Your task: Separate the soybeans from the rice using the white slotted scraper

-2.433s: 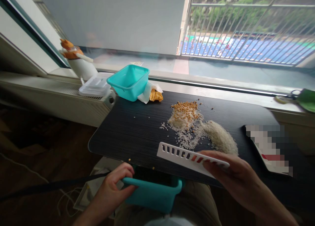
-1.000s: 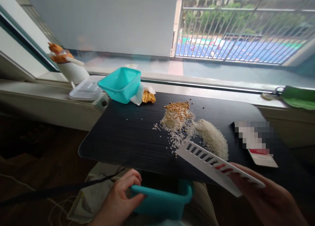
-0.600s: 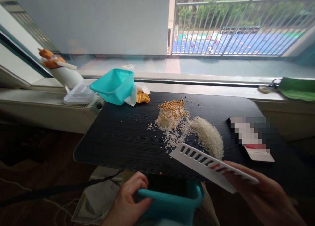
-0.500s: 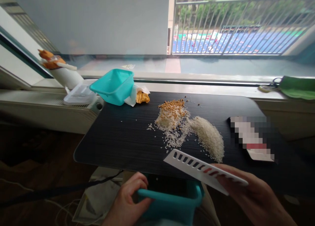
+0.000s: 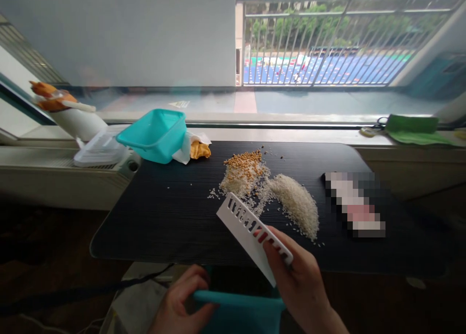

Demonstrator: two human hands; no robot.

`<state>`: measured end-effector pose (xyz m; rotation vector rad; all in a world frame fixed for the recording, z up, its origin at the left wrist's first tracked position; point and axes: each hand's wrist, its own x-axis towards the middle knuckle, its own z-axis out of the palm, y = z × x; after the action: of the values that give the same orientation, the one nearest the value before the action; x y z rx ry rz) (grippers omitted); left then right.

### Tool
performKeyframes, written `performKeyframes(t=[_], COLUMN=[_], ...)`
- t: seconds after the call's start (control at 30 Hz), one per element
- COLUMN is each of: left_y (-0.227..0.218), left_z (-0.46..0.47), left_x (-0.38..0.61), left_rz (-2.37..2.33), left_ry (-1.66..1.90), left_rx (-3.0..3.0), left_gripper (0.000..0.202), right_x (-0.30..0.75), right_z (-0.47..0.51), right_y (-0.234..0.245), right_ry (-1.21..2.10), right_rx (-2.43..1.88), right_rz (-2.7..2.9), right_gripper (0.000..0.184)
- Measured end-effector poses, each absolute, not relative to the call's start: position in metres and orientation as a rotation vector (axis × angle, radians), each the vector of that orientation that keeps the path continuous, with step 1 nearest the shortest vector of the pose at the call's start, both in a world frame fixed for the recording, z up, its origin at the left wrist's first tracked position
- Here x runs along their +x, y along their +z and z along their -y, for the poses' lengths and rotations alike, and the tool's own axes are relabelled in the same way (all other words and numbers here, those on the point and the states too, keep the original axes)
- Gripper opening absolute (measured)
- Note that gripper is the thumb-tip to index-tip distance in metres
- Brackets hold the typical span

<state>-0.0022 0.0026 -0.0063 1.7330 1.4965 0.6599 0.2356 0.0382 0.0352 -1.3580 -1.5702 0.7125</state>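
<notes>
My left hand [image 5: 187, 302] is closed on the rim of a teal plastic bin [image 5: 242, 314], held below the table's front edge. In my right hand [image 5: 300, 280] is a white slotted plastic piece [image 5: 251, 232], tilted, its far end in front of the grain. Just beyond that end sits a heap of white rice mixed with yellow-brown beans [image 5: 243, 166]. A second heap, of rice alone [image 5: 296, 203], lies to its right, with loose grains scattered between them. The bin's inside is dark, and I cannot make out its contents.
A second teal bin [image 5: 155, 135] leans at the table's [image 5: 156, 212] back left, beside a crumpled orange-and-white wrapper [image 5: 199, 149]. A clear lid [image 5: 102, 147] lies farther left. To the right is a blurred-out flat object [image 5: 355, 205]. Scissors and green cloth [image 5: 413, 129] rest on the sill.
My right hand has moved left and forward, carrying the white slotted piece to the near side of the mixed heap. My left hand stays on the bin's rim. The view has shifted slightly.
</notes>
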Motion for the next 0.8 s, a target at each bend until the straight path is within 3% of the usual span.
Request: performKeyframes(t=[0.47,0.8], left_y=[-0.011,-0.006], left_z=[-0.004,-0.002], left_x=[-0.007,-0.002], left_rz=[-1.477,-1.51], left_ry=[0.646,0.656], left_rx=[1.818,1.809], left_gripper=[0.015,0.014], right_x=[0.307,0.305], right_z=[-0.051,-0.071], right_y=[0.027,0.037], right_ry=[0.201,0.362], right_rx=[-1.771,-1.615], right_rz=[1.266,1.36], right_gripper=[0.031,0.025])
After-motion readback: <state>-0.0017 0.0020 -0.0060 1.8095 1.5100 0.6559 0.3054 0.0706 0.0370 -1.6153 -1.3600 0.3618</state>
